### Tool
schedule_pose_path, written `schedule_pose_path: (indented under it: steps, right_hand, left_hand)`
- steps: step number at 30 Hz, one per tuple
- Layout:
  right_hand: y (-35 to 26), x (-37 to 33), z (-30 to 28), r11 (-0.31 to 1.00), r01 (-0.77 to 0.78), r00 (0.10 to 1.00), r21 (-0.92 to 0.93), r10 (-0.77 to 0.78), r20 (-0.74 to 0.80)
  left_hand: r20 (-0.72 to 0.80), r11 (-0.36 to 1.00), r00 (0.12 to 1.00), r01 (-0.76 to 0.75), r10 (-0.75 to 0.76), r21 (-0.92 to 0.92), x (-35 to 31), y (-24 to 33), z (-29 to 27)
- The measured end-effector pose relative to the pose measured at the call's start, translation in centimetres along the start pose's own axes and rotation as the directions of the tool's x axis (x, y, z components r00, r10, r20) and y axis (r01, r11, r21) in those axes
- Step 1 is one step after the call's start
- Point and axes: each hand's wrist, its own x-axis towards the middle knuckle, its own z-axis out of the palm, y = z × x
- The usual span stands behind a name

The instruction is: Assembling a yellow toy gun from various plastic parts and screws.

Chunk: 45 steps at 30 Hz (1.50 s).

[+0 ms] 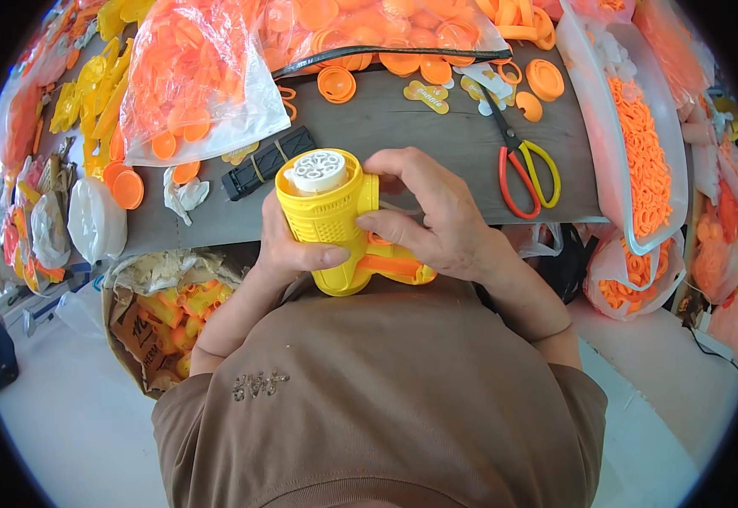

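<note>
A yellow plastic toy bubble gun [322, 222] stands before my chest, its barrel tilted up. A white round nozzle with several holes [319, 169] sits in its open top. My left hand [287, 247] is wrapped round the barrel's left side, thumb across the front. My right hand [433, 212] has its thumb and forefinger at a short yellow collar [369, 193] on the barrel's right side; whether anything small lies between those fingers is hidden. Below that hand an orange part [401, 268] shows on the gun's handle.
Scissors with red and yellow handles [523, 161] lie on the grey table [470, 135]. A black bundle [269, 162] lies left of the gun. Bags of orange parts [204, 85] stand behind. At right is a bin of orange rings [631, 169]; lower left, a box of yellow parts [144, 339].
</note>
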Motion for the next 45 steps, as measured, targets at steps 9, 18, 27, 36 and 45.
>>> schedule_pose_path:
  steps: [9, 18, 27, 36, 45]
  right_hand:
    - [0.3, 0.4, 0.6, 0.986, 0.139, 0.990, -0.090, -0.139, 0.004]
    - [6.8, 7.3, 0.3, 0.868, 0.009, 0.993, -0.497, -0.065, -0.094]
    - [7.8, 7.5, 0.6, 0.861, 0.072, 0.972, -0.504, -0.175, -0.160]
    - [4.7, 1.5, -4.2, 0.783, -0.409, 0.887, 0.468, 0.463, 0.000]
    - [1.7, 0.0, -3.7, 0.952, 0.036, 0.999, -0.303, -0.031, 0.022]
  left_hand:
    - [0.019, 0.996, 0.999, 0.042, -0.043, 0.075, 0.7, 1.5, -0.8]
    - [-0.157, 1.000, 0.987, 0.016, -0.020, -0.027, 0.0, 0.8, -1.9]
    - [-0.148, 0.995, 0.986, 0.063, -0.074, -0.075, -0.3, 0.2, -2.5]
    - [-0.095, 0.952, 0.994, 0.026, -0.058, -0.306, 1.1, 0.6, -2.1]
    - [-0.070, 0.992, 0.994, 0.077, -0.084, -0.103, 1.6, 1.0, -0.8]
